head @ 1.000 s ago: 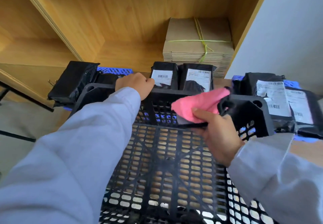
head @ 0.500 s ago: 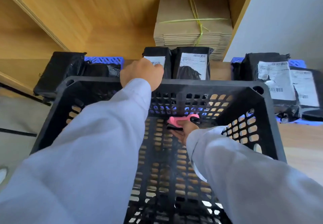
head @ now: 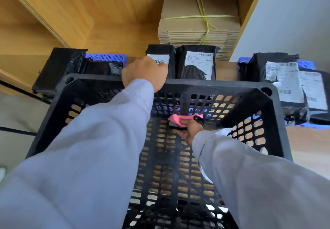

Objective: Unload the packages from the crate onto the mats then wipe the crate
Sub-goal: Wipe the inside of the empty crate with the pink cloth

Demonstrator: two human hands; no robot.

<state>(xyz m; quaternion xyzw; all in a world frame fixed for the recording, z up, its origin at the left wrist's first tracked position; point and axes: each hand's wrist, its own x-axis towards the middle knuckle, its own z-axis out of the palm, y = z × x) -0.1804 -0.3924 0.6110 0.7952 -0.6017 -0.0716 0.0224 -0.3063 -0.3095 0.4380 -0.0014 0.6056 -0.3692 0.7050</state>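
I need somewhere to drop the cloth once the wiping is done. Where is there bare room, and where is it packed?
Free: the wooden tabletop right of the crate, and the strip between the middle packages and the right-hand pile. The crate floor holds only the right hand and pink cloth. Crowded: the blue mats.

The black perforated plastic crate (head: 214, 84) looks matt and hard. The pink cloth (head: 180, 118) inside it is soft and fuzzy. Black plastic-film packages (head: 197, 62) with white paper labels shine glossily. Tied brown cardboard sheets (head: 199, 19) appear dull beside smooth-grained wooden shelving (head: 107, 14).
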